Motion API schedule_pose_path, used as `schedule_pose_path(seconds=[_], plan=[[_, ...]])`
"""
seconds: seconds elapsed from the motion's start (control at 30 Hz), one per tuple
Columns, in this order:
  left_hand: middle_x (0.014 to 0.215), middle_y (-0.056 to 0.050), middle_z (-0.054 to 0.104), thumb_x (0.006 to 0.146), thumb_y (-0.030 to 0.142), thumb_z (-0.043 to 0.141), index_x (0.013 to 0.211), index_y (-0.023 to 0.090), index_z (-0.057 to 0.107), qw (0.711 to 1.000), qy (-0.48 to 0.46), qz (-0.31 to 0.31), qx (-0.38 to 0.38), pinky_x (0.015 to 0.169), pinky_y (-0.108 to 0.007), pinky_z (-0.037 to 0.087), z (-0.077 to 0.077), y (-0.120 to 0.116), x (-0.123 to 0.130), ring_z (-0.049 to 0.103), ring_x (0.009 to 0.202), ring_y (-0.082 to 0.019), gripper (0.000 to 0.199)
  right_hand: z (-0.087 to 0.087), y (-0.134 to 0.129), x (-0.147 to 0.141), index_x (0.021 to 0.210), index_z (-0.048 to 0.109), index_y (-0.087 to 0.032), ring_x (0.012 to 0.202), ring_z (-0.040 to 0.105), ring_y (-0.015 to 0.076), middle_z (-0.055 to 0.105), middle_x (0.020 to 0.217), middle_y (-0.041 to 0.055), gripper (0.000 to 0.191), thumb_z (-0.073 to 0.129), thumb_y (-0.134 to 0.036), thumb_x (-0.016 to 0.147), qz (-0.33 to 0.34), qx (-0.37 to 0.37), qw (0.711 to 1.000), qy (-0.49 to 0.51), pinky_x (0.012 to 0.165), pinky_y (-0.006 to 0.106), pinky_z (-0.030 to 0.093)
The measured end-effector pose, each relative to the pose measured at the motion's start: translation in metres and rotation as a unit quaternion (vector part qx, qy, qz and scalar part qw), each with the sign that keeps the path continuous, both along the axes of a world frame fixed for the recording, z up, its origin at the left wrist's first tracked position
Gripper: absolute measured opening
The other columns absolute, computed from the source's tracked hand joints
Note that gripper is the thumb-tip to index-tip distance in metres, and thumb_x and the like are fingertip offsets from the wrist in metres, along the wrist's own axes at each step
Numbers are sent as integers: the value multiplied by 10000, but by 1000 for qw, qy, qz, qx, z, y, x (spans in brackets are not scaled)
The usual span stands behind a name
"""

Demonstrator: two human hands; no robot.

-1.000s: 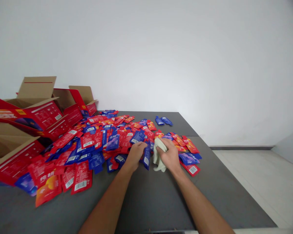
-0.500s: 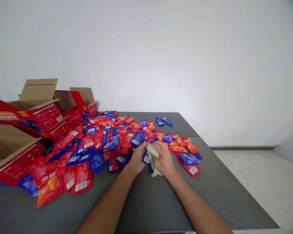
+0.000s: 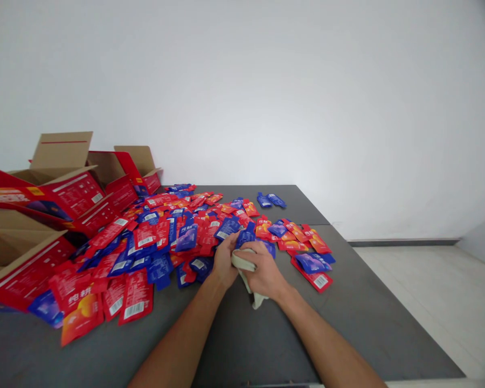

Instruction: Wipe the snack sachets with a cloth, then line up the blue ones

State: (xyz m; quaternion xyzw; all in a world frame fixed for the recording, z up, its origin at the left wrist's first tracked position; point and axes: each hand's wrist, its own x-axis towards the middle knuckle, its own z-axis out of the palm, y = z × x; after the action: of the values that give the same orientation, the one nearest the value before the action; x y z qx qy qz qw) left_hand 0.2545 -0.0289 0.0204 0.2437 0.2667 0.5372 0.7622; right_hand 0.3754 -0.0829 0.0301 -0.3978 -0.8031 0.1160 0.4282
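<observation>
My left hand [image 3: 225, 263] is closed round the lower end of a blue pouch [image 3: 246, 235], whose upper part sticks out beyond the fingers. In my right hand [image 3: 265, 272] is a pale, crumpled cloth [image 3: 245, 262], pressed against the pouch's near end, with a loose tail hanging toward the tabletop. Both hands meet just in front of a heap of red and blue pouches [image 3: 186, 237]. Part of another blue pouch [image 3: 270, 248] shows behind my right hand. The fingers hide most of the contact between cloth and pouch.
Open red cardboard boxes [image 3: 75, 193] stand at the left on the dark table [image 3: 347, 323]. More red and blue pouches [image 3: 313, 263] lie right of my hands, and two blue pouches [image 3: 275, 200] lie farther back. A white wall [image 3: 242, 97] rises behind the table.
The blue pouch has turned and now points away from me, above the fingers. My right hand and the cloth have shifted left and slightly nearer, against my left hand.
</observation>
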Motion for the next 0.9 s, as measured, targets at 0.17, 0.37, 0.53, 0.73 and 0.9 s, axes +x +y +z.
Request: schedule_pose_path(seconds=[0.17, 0.37, 0.53, 0.73, 0.9], plan=[[709, -42, 683, 739, 312, 590, 739, 161, 634, 999, -19, -7, -34, 686, -327, 533, -4, 6, -2, 674, 716, -204, 158, 0, 0, 3, 1158, 688, -304, 1081, 583, 226, 633, 1169, 52, 410, 632, -109, 802, -21, -1, 998, 59, 961, 391, 461], [835, -47, 707, 646, 163, 600, 933, 172, 660, 999, 1, -40, 20, 708, -329, 543, -8, 2, 0, 685, 787, -213, 293, 1, 3, 15, 1183, 685, -302, 1123, 578, 242, 625, 1197, 61, 417, 652, -145, 798, -83, -6, 987, 135, 988, 411, 472], [863, -34, 715, 603, 57, 715, 981, 157, 686, 998, 17, 0, 66, 743, -267, 518, -5, 3, -5, 663, 748, -142, 391, 5, 6, 21, 1164, 701, -296, 1107, 583, 254, 636, 1181, 70, 381, 662, -167, 807, -121, 24, 979, 165, 982, 439, 475], [834, -20, 711, 601, 104, 784, 867, 144, 688, 989, 58, 104, 85, 735, -244, 502, -5, 7, -7, 650, 733, -119, 286, 8, 6, 29, 1164, 701, -289, 1104, 583, 248, 636, 1180, 72, 344, 656, -194, 837, -106, 57, 983, 142, 974, 428, 473], [809, -8, 705, 654, 163, 760, 995, 175, 689, 966, 176, 153, 111, 671, -239, 491, -15, 8, -7, 631, 679, -122, 348, -2, 12, 27, 1161, 702, -303, 1092, 571, 250, 640, 1160, 64, 368, 614, -159, 833, -97, 47, 993, 51, 969, 444, 460]])
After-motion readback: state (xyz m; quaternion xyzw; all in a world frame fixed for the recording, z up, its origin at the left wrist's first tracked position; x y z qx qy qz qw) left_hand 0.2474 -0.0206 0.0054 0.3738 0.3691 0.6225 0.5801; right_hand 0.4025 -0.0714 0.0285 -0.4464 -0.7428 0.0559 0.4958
